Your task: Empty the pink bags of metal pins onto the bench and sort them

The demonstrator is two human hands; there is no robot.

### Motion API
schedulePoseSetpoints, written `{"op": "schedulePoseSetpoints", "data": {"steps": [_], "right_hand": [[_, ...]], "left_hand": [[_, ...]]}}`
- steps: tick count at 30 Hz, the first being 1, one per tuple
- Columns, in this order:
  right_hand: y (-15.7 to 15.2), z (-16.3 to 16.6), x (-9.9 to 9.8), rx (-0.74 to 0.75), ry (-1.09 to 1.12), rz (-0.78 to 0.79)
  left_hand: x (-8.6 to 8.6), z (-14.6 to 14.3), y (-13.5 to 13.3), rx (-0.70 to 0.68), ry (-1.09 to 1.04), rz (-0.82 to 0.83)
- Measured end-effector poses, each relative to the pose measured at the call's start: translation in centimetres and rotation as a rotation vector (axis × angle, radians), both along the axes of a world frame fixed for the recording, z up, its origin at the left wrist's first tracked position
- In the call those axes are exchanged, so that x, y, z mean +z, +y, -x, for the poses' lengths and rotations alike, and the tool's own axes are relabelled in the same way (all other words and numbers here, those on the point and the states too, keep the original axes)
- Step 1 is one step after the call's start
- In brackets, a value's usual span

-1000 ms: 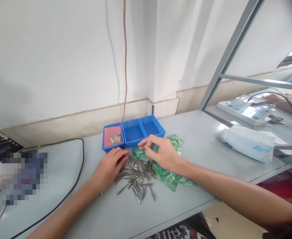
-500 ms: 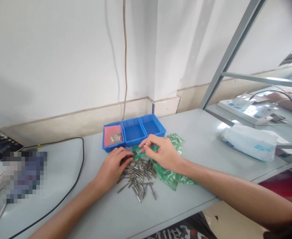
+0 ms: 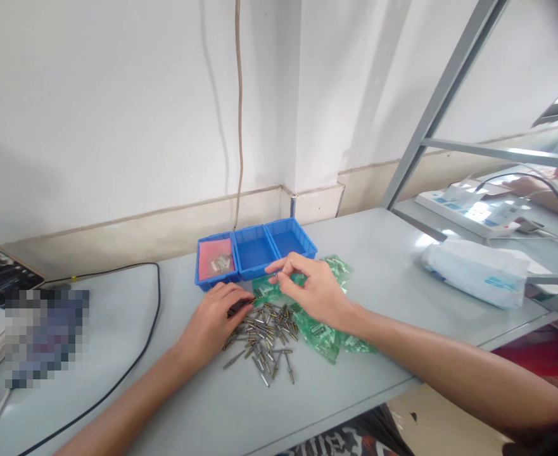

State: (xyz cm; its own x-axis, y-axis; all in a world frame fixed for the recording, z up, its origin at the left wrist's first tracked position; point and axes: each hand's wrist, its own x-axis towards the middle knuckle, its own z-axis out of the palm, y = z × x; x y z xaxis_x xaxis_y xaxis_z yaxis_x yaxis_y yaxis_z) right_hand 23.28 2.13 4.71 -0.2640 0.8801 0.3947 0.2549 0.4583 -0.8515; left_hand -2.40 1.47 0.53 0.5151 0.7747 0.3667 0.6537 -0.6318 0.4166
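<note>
A loose pile of small metal pins [image 3: 264, 335] lies on the grey table [image 3: 364, 253]. My left hand [image 3: 215, 320] rests palm down on the pile's left edge, fingers curled over some pins. My right hand [image 3: 314, 292] hovers just above the pile's far side, thumb and forefinger pinched on something too small to name. Under and beside the right hand lie green plastic bags [image 3: 329, 339] of small parts. Three joined blue bins [image 3: 254, 252] stand just beyond; the left one holds a pink sheet and a few metal parts [image 3: 219, 261].
A black cable [image 3: 152, 316] curves across the table's left side. A white wrapped pack [image 3: 478, 272] lies at the right. A grey metal frame post [image 3: 431, 114] rises at the right, with a white power strip [image 3: 473, 206] behind it. Another person's arm shows at the far right.
My right hand has lifted slightly and shifted a little towards the bins, still pinched. My left hand's fingers have crept right along the pile's edge.
</note>
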Motion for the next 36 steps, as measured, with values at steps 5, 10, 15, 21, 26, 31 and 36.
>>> {"op": "schedulePoseSetpoints", "data": {"steps": [5,10,15,21,26,31,36], "right_hand": [[-0.1,0.0,0.1,0.000,0.014,0.010],[-0.1,0.1,0.2,-0.016,-0.022,-0.014],[-0.1,0.1,0.3,-0.013,-0.031,-0.009],[-0.1,0.1,0.4,-0.016,-0.036,-0.017],[-0.1,0.1,0.5,-0.015,-0.056,-0.046],[0.0,0.1,0.5,-0.025,-0.081,-0.060],[-0.1,0.1,0.6,-0.023,-0.080,-0.055]], "left_hand": [[0.0,0.4,0.0,-0.020,0.038,-0.030],[-0.2,0.4,-0.2,0.000,0.096,-0.051],[-0.3,0.3,-0.4,0.003,0.148,-0.018],[-0.8,1.0,0.0,0.039,0.209,-0.051],[-1.0,1.4,0.3,0.026,0.239,-0.089],[-0.9,1.4,0.3,0.051,0.240,-0.111],[-0.6,1.2,0.2,0.058,0.223,-0.102]]}}
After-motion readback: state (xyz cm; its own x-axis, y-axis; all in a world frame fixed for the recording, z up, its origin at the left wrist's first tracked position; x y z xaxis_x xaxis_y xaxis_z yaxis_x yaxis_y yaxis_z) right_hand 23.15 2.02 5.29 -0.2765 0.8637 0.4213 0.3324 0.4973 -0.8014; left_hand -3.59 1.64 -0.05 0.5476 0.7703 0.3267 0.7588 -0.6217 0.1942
